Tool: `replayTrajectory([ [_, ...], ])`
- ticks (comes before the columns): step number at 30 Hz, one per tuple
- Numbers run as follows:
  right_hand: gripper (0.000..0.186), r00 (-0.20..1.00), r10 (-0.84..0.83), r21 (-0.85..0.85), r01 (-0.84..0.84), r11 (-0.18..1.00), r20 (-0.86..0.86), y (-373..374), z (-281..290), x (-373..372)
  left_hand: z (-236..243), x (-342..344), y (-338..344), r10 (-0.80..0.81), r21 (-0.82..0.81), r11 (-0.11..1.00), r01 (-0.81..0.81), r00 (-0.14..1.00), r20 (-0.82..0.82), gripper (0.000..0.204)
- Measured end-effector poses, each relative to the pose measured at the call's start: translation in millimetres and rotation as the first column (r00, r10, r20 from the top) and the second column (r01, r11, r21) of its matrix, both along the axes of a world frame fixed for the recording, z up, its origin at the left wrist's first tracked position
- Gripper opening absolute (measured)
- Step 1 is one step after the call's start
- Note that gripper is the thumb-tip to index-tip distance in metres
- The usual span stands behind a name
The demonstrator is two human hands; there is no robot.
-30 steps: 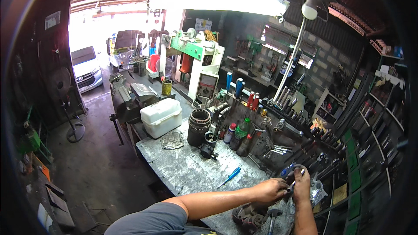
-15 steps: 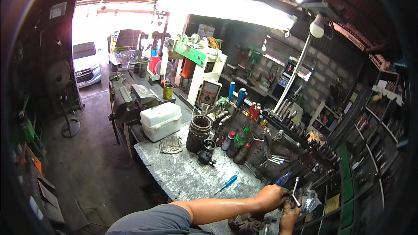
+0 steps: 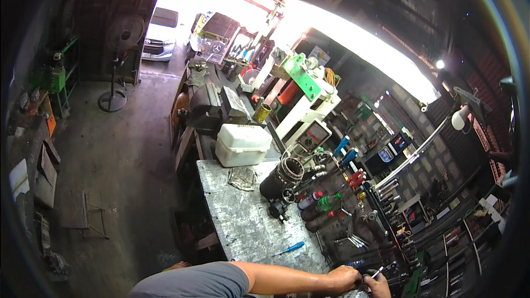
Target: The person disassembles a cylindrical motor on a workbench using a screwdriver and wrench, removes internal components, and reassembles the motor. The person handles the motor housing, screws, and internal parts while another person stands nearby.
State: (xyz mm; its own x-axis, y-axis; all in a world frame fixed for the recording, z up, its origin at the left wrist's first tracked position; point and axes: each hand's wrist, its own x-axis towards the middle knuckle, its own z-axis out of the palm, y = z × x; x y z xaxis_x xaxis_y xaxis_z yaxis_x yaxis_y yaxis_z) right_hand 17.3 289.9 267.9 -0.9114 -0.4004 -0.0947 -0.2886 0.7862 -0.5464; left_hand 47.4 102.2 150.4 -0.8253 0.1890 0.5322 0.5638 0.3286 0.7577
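Observation:
Low at the right, my left hand (image 3: 343, 278) is closed in a fist at the bench's near edge, its fingers turned toward a small dark part I cannot make out. Just right of it, my right hand (image 3: 379, 287) is closed around a slim metal wrench (image 3: 377, 271), whose bright shank sticks up past the thumb. The hands are close together. A blue-handled screwdriver (image 3: 291, 248) lies on the scuffed metal benchtop (image 3: 237, 232), left of and beyond my hands. The lower frame edge cuts off part of the right hand.
Farther back on the bench stand a dark cylindrical housing (image 3: 279, 179), a white plastic box (image 3: 243, 146) and several bottles (image 3: 326, 204). Wrenches (image 3: 353, 240) lie on the dark rack to the right. A vise (image 3: 207, 102) and a green-and-white press (image 3: 301, 85) stand beyond.
The view has tilted and shifted, so the bench sits farther right and my hands lower. The wrench's shank now leans more to the right. The screwdriver stays on the bench.

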Motion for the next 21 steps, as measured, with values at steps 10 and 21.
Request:
replayTrajectory([
  [10, 0.031, 0.628, 0.413, 0.33, -0.251, 0.91, -0.66, 3, -5, 37, 0, 4, -2, 0.05, -0.068, 0.997, -0.048, 0.998, 0.03, 0.027],
  [21, 0.026, 0.93, 0.047, -0.783, 0.28, 0.555, 0.366, -3, -36, -2, 11, 1, -5, 0.02, -0.153, 0.988, -0.011, 0.998, 0.057, 0.036],
])
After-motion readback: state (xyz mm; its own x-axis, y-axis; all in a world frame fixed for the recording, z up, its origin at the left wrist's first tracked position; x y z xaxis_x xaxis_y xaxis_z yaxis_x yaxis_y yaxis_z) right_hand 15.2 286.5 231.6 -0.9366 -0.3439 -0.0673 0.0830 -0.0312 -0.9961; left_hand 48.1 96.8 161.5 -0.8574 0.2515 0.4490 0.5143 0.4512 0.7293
